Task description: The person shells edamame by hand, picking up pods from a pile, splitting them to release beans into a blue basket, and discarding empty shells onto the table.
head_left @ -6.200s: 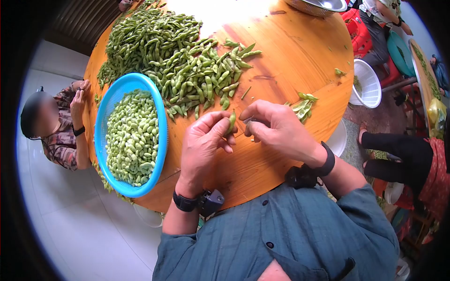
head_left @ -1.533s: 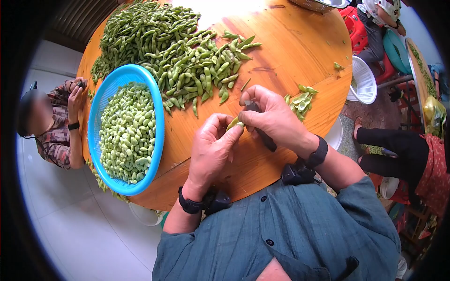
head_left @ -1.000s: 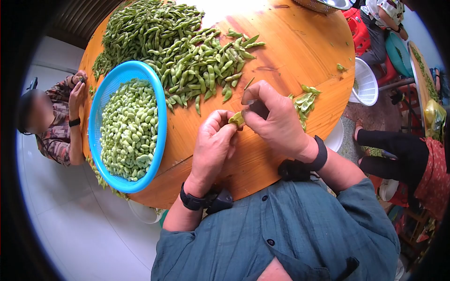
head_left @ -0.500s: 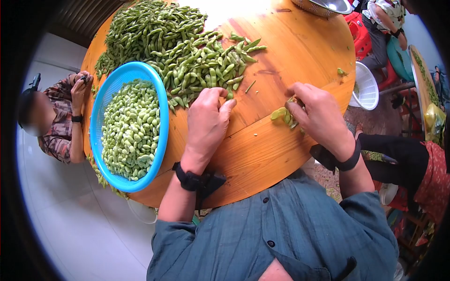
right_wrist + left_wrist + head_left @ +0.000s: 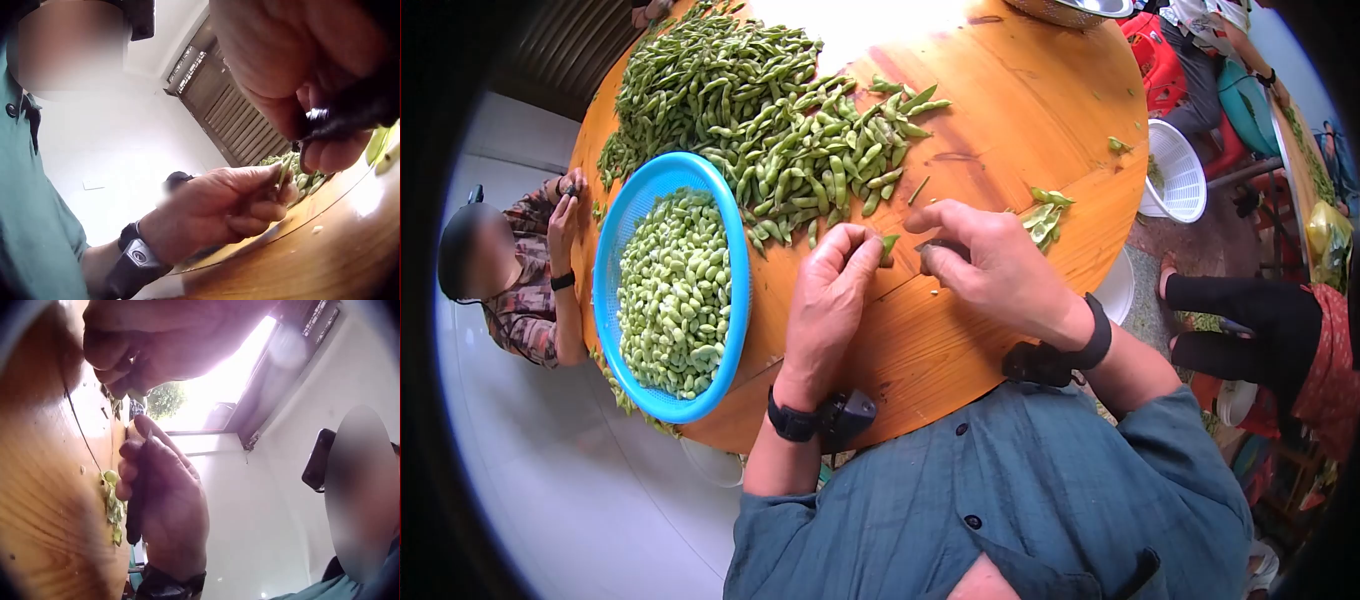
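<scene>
My left hand point(image 5: 828, 305) pinches a green pod point(image 5: 888, 250) between thumb and fingertips; the right wrist view shows this pod point(image 5: 284, 172) upright in the left hand point(image 5: 215, 209). Just to its right, my right hand point(image 5: 1005, 265) grips a dark, narrow tool point(image 5: 139, 494) with a small pointed tip, seen along the palm in the left wrist view. A small gap separates the two hands. Left of them stands a blue basket point(image 5: 740, 300) of shelled beans point(image 5: 675, 290). Behind lies a large heap of unshelled pods point(image 5: 750, 110).
Opened pods point(image 5: 1045, 222) lie on the round wooden table point(image 5: 1040, 110) beyond my right hand. A metal colander point(image 5: 1070, 12) stands at the far edge. Another person point(image 5: 525, 270) sits at the left. A white basket point(image 5: 1178, 175) is beyond the right edge.
My hands, apart half a second ago near the heap and the opened pods, have come back together. The left now holds a fresh green pod; the earlier opened one is gone from it.
</scene>
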Motion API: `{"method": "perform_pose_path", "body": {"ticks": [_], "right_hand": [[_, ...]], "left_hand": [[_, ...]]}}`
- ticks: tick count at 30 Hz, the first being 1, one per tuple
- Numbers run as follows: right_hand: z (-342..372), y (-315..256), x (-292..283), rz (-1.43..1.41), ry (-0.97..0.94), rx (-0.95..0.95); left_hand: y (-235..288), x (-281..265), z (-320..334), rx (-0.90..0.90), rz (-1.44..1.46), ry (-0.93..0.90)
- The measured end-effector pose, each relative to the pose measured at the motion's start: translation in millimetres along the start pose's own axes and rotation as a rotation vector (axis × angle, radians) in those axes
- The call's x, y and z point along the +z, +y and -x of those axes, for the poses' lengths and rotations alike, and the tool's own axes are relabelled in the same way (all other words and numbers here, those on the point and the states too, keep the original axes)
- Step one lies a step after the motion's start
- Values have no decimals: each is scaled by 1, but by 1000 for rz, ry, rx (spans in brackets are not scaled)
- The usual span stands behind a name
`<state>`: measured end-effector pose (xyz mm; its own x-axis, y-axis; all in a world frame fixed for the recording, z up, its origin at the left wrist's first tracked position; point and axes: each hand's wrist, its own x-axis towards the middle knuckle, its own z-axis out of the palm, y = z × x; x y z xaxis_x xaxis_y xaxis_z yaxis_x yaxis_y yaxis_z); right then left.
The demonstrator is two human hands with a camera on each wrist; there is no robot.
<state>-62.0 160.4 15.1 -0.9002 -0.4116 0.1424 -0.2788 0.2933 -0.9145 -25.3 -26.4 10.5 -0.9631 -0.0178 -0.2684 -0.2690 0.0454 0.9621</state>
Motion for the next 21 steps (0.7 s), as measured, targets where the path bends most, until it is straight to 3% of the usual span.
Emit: {"method": "perform_pose_path", "body": {"ticks": [1,9,16,19,21], "right_hand": [[0,0,2,-31,-5,5],[0,-5,3,-30,-88,45],[4,8,14,270,11,-260],[6,5,17,364,15,-317],[6,3,18,401,15,-324]], "left_hand": [[0,1,4,-48,58,-19],[-7,13,16,72,42,-10],[-11,13,20,72,123,59],[-9,20,23,95,39,125],[-9,25,26,305,-289,218]]}}
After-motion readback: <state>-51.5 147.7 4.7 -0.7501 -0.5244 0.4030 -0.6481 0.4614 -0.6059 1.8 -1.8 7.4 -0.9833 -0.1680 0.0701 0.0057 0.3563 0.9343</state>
